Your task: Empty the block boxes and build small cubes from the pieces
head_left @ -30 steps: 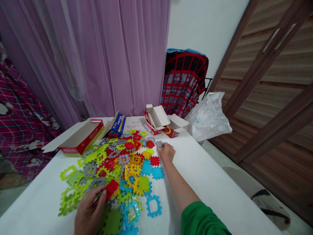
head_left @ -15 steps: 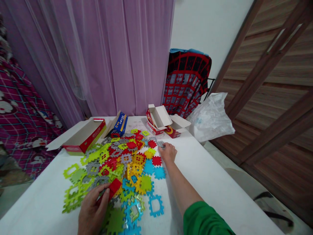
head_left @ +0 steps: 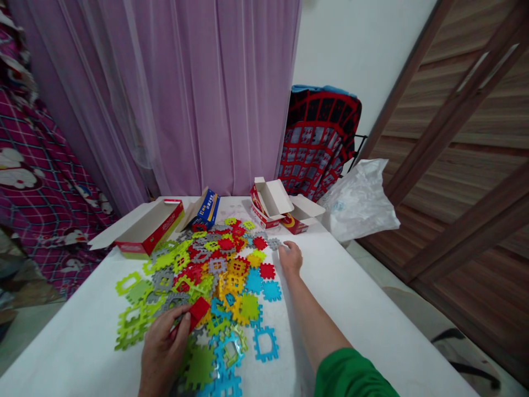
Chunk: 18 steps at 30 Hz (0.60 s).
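Observation:
My left hand (head_left: pixel 165 346) is at the front of the table, closed around a red plastic block (head_left: pixel 199 310) that juts out past the thumb. Under and beyond it spreads a heap of interlocking plastic tiles, among them a lime green tile (head_left: pixel 200 366) and a blue frame tile (head_left: pixel 265 344). My right hand (head_left: pixel 291 258) is at the heap's far right edge, thumb and forefinger slightly apart. Just left of its fingertips a grey notched tile (head_left: pixel 273 243) lies flat. Nearer me are a red tile (head_left: pixel 267 271) and a blue tile (head_left: pixel 271 290).
An open red box (head_left: pixel 155 234) stands at the back left beside a blue box (head_left: pixel 209 208). Two opened red-and-white boxes (head_left: pixel 268 220) (head_left: pixel 295 223) are at the back right. A white plastic bag (head_left: pixel 359 204) hangs past the table's right edge, before a wooden wardrobe (head_left: pixel 463 182).
My right hand has drawn slightly right, away from the grey tile, which shows more fully. The left hand still grips the red block. The whole view has shifted a little.

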Available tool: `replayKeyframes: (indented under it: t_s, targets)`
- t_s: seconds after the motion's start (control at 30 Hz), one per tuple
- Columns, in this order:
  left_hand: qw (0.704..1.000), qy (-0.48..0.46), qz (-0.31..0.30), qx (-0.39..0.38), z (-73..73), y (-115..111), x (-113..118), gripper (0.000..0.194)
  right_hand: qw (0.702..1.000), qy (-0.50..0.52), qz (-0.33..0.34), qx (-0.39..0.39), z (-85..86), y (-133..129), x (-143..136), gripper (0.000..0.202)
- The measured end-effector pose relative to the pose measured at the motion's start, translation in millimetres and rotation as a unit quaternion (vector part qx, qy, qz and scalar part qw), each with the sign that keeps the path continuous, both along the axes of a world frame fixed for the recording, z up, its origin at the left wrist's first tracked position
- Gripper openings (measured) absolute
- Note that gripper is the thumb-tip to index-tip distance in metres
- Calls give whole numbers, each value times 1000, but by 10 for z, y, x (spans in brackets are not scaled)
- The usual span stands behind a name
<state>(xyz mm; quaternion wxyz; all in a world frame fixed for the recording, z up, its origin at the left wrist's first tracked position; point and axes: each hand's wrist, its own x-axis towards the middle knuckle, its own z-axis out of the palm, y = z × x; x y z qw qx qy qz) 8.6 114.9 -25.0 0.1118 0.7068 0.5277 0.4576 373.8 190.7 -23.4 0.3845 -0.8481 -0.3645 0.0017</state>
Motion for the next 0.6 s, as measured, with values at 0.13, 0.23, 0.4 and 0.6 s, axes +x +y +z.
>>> replayKeyframes:
  t_s: [0.13,0.23,0.4,0.6]
  targets:
    - [999,3,14,32,11,4,22,31,1000,-8,0,-1,4,-19,-16,29]
    - [999,3,9,40,20,2,30,29,998,-43,12,-40,48,-22,-79,32]
    - [999,6,8,34,-6,9,20,27,992,-82,21,-90,105,-20,-144,33]
    - [1000,-4,6,17,-2,6,17,29,990,-87,22,-106,102,-14,-139,31]
